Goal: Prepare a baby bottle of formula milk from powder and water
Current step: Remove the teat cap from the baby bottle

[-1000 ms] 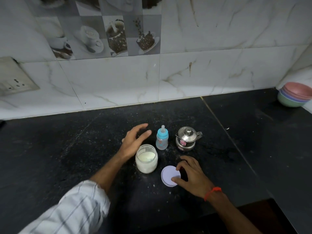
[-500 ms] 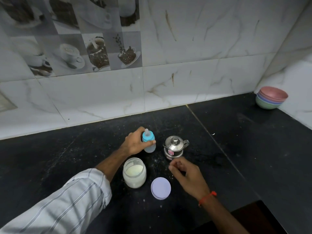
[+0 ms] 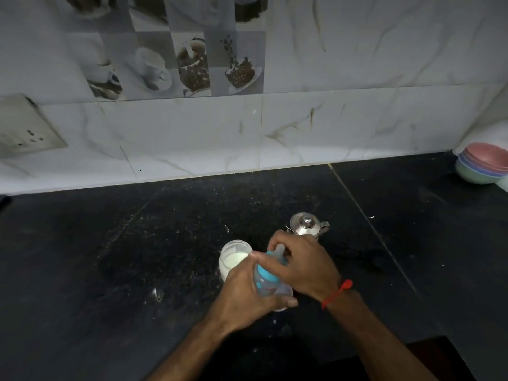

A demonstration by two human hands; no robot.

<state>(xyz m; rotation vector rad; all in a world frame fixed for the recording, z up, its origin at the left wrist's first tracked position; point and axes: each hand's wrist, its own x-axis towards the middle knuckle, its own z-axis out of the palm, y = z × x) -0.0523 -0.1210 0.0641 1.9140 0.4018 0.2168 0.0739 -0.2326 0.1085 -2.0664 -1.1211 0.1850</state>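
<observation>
A small clear baby bottle (image 3: pixel 266 285) with a blue collar and teat is lifted off the black counter (image 3: pixel 137 257) and tilted. My left hand (image 3: pixel 244 294) grips its body from below. My right hand (image 3: pixel 302 265) curls its fingers round the blue cap and teat. An open glass jar of white powder (image 3: pixel 233 258) stands just left of my hands. A small steel lidded pot (image 3: pixel 307 227) stands behind my right hand. The jar's lid is mostly hidden under my hands.
A stack of coloured bowls (image 3: pixel 482 166) sits in the far right corner. A tiled wall with a switch plate (image 3: pixel 24 127) runs along the back. White powder specks dot the counter. The counter's front edge lies near my forearms.
My left hand took the bottle from beside the pot and brought it towards me. My right hand left the jar lid and closed on the bottle's cap.
</observation>
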